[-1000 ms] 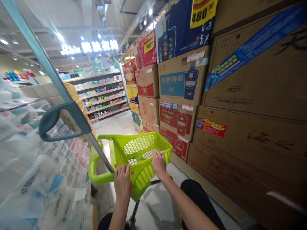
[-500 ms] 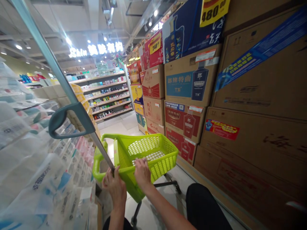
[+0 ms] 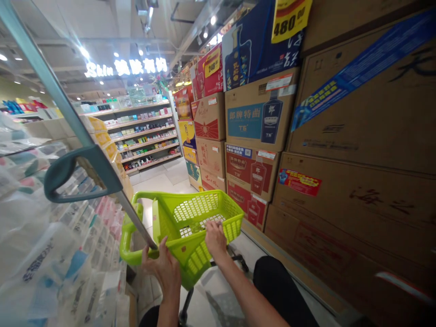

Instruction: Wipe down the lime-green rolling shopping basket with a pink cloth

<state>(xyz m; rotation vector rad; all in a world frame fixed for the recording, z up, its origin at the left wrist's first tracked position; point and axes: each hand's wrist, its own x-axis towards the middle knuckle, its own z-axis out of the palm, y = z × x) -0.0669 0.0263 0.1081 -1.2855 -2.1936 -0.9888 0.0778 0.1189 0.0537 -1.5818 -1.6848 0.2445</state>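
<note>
A lime-green shopping cart (image 3: 185,245) with a lattice basket stands in front of me, angled across the aisle. My right hand (image 3: 216,238) is closed over the near rim of its basket. My left hand (image 3: 162,270) is beside the cart's push-handle end, thumb and finger around the lower part of a long grey pole (image 3: 134,215). The pole slants to the upper left and carries a grey-green loop handle (image 3: 78,175). Its lower end is hidden at the cart and my hand. The floor of the basket shows through its grid.
Stacked liquor cartons (image 3: 254,122) line the right side, with a yellow price sign (image 3: 289,20) on top. Plastic-wrapped tissue packs (image 3: 44,254) are piled close on the left. Shelves of small goods (image 3: 146,131) stand ahead beyond a tiled floor (image 3: 158,177). My dark-clad knee (image 3: 277,281) is at lower right.
My right hand has moved forward along the basket rim to the right. The cart, pole and surroundings have shifted slightly left in view. My left hand stays by the pole.
</note>
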